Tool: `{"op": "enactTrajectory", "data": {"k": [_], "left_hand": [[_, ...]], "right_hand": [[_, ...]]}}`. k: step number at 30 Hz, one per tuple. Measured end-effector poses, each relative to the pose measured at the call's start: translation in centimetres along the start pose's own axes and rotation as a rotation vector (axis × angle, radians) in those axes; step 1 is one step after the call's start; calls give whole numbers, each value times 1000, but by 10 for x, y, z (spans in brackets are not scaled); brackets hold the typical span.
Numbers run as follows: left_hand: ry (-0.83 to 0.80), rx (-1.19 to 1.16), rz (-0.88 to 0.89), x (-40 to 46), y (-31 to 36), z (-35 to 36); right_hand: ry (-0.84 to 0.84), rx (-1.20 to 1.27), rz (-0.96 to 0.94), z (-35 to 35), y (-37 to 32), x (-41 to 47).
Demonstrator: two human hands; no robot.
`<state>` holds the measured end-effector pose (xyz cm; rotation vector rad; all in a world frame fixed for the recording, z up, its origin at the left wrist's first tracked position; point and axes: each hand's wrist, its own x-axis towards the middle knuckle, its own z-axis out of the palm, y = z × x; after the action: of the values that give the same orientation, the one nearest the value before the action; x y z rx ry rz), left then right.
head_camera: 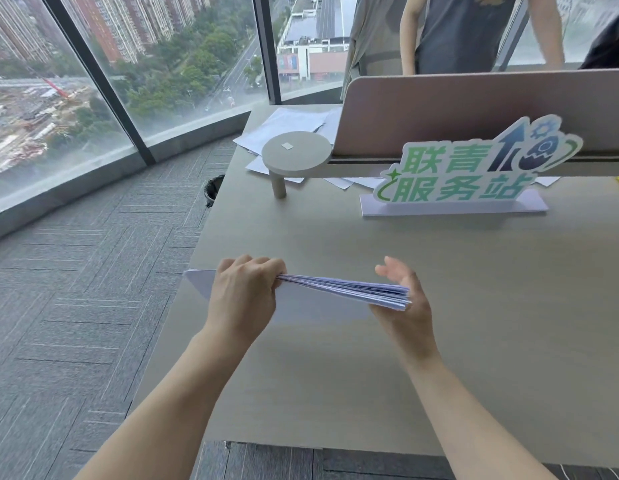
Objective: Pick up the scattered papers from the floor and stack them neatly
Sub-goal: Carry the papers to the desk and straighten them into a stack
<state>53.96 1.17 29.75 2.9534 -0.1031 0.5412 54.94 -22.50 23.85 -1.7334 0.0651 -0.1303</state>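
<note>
Stack of papers (342,292) held just above the beige desk (439,306), near its left edge, sheets fanned a bit at the right end. Left hand (244,296) grips the stack's left end w/ fingers curled over the top, a white corner poking out past the knuckles. Right hand (403,296) is spread, fingers straight, palm pressed flat vs. the stack's right edge. Further back on desk: green-lettered sign (474,168) on a white base, round post-mounted disc (296,152), pink divider panel (474,112), loose sheets (284,128) lying beside and under the divider. Grey carpet (76,289) at left, windows beyond.
</note>
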Motion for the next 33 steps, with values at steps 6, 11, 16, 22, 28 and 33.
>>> {"op": "enactTrajectory", "data": {"k": [6,11,16,22,28,33], "left_hand": [[-103,57,27,-14,12,17],[-77,31,-6,-15,1,14],[-89,20,-169,-19,-33,3],[-53,-553,-576,-26,-63,7],[-166,-1071,-766,-45,-62,30],[-83,-1082,-787,-51,-50,45]], "right_hand": [[-99,96,98,-9,20,-15],[-146,105,140,-15,30,-14],[-176,108,160,-18,31,-8],[-155,109,190,-17,33,-8],[-137,93,229,-19,31,-6],[-163,110,213,-16,31,-11]]}}
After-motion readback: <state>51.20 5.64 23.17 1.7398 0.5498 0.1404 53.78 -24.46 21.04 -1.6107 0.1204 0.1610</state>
